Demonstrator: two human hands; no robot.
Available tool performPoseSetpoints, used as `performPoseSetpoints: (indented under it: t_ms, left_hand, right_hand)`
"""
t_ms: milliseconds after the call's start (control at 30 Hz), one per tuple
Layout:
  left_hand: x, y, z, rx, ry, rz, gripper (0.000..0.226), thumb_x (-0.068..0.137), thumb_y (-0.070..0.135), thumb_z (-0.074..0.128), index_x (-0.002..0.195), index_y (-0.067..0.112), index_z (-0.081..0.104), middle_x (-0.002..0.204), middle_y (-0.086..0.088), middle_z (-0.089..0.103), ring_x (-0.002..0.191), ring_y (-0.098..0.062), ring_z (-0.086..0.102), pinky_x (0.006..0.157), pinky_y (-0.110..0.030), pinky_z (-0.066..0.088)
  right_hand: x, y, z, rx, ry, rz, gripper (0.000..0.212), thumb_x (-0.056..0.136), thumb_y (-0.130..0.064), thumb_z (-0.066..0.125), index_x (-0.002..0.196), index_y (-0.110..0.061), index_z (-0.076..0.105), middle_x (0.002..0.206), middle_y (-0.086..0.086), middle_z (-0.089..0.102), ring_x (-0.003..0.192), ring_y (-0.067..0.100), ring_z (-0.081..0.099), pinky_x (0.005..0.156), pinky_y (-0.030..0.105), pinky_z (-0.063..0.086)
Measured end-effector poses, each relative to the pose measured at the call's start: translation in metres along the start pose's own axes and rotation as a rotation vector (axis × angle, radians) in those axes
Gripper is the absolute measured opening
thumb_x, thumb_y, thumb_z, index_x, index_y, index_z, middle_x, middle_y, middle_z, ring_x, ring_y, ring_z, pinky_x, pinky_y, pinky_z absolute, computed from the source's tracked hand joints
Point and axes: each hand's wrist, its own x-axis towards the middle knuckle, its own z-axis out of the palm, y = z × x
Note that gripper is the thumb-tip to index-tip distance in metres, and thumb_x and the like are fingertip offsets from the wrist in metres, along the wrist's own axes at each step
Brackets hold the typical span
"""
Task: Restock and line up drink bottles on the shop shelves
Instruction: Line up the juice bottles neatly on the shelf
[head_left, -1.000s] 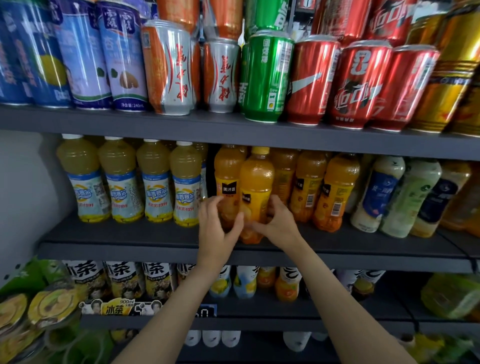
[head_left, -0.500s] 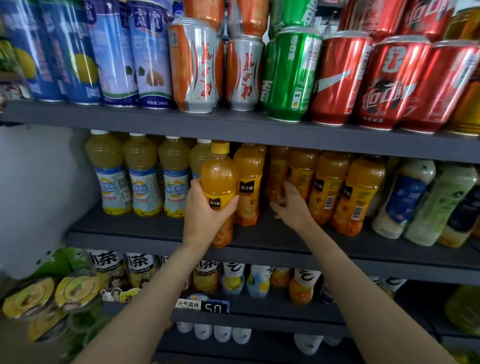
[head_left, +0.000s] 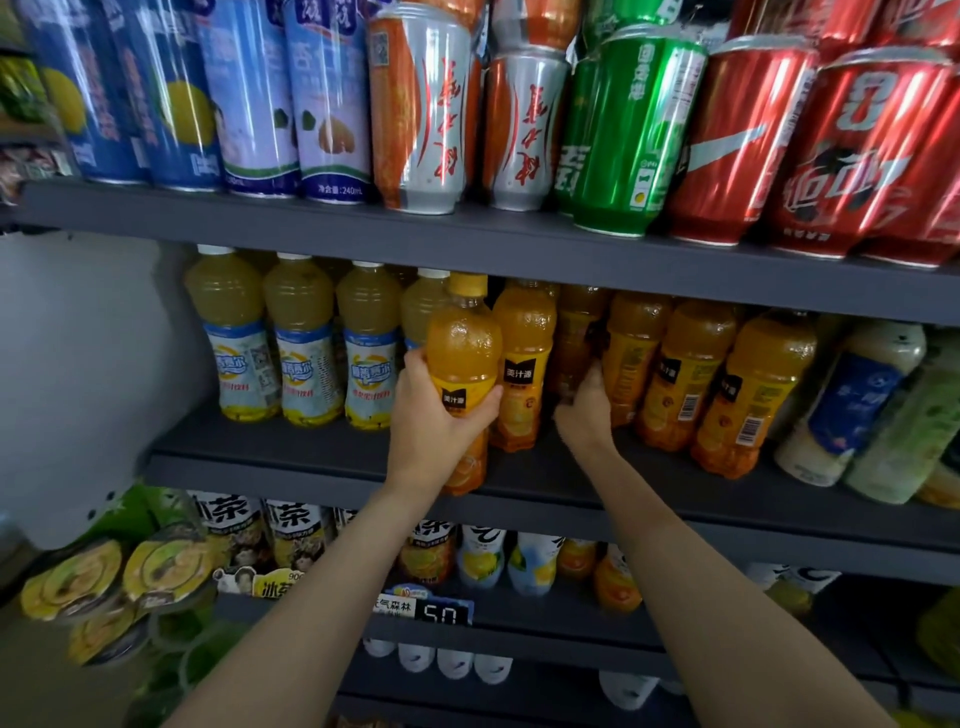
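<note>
Shop shelf, middle tier: left hand grasps full orange juice bottle at its label waist at the near edge; heavy, smooth, likely slippery. Right hand reaches behind the row, grip unclear.

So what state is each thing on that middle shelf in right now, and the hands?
Left hand: grip closed around the orange juice bottle.
Orange juice bottle: held upright at the shelf's front edge, cap on.
Right hand: reaching in, fingers on a rear orange bottle.
Pale yellow bottles: upright, lined up.
Middle shelf: stocked.
</note>
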Motion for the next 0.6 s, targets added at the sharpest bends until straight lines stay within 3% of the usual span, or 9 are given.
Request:
performPoseSetpoints:
  t_ms: [133,333,467,600]
  left_hand:
    - [0.001,-0.001,0.0,0.001,-0.009,-0.006,0.072,0.069,0.048,0.073,0.122,0.016,0.038,0.116,-0.006,0.054,0.106,-0.02,0.055,0.089,-0.039,0.051]
    - [0.002,0.0,-0.001,0.012,-0.021,-0.011,0.072,0.07,0.046,0.074,0.124,0.018,0.036,0.117,-0.003,0.052,0.107,-0.016,0.054,0.088,-0.033,0.051]
    - [0.002,0.001,-0.001,0.011,-0.022,-0.028,0.071,0.07,0.044,0.074,0.124,0.019,0.036,0.117,-0.002,0.051,0.106,-0.015,0.053,0.087,-0.027,0.05]
    - [0.003,0.0,-0.001,0.018,-0.013,0.0,0.07,0.071,0.043,0.075,0.123,0.017,0.036,0.116,-0.004,0.052,0.106,-0.017,0.054,0.087,-0.03,0.051]
  right_hand:
    - [0.011,-0.004,0.008,-0.087,-0.013,0.054,0.075,0.087,0.006,0.051,0.147,0.0,0.005,0.147,0.022,0.027,0.133,0.035,0.035,0.108,0.04,0.034]
    - [0.036,-0.015,0.01,-0.21,-0.029,0.23,0.05,0.096,-0.013,0.043,0.139,0.004,0.026,0.138,0.024,0.042,0.126,0.036,0.043,0.103,0.04,0.036]
    - [0.035,-0.022,0.017,-0.264,0.15,0.272,0.042,0.095,-0.007,0.044,0.135,0.0,0.03,0.131,0.022,0.049,0.119,0.036,0.05,0.095,0.042,0.043]
    - [0.023,-0.016,0.02,-0.41,0.262,0.134,0.037,0.094,-0.008,0.048,0.127,-0.001,0.034,0.114,0.021,0.06,0.102,0.036,0.061,0.08,0.043,0.05]
